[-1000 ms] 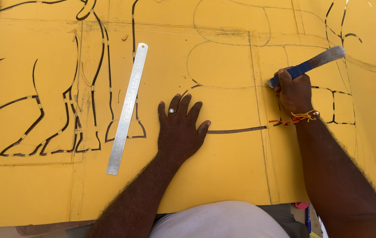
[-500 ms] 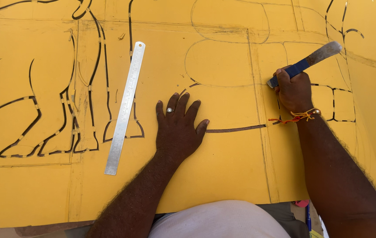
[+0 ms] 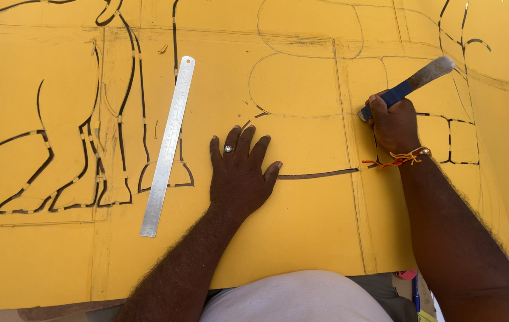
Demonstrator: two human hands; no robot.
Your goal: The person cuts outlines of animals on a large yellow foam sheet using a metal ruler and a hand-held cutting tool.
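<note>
A large yellow sheet [image 3: 302, 226] lies flat, marked with pencil lines and cut black outline slots. My left hand [image 3: 239, 173], with a ring on one finger, presses flat on the sheet with fingers spread, just left of a cut horizontal slot [image 3: 317, 175]. My right hand [image 3: 394, 125], wearing an orange thread wristband, grips a blue-handled cutting knife [image 3: 412, 83] whose tip meets the sheet at a pencil line; its metal end points up and right.
A steel ruler [image 3: 168, 146] lies diagonally on the sheet to the left of my left hand. Cut outlines of animal legs [image 3: 87, 173] fill the left side. The sheet's near edge rests over my lap in light clothing [image 3: 293, 298].
My right hand with the knife has shifted slightly along the line. My left hand and the ruler stay where they were.
</note>
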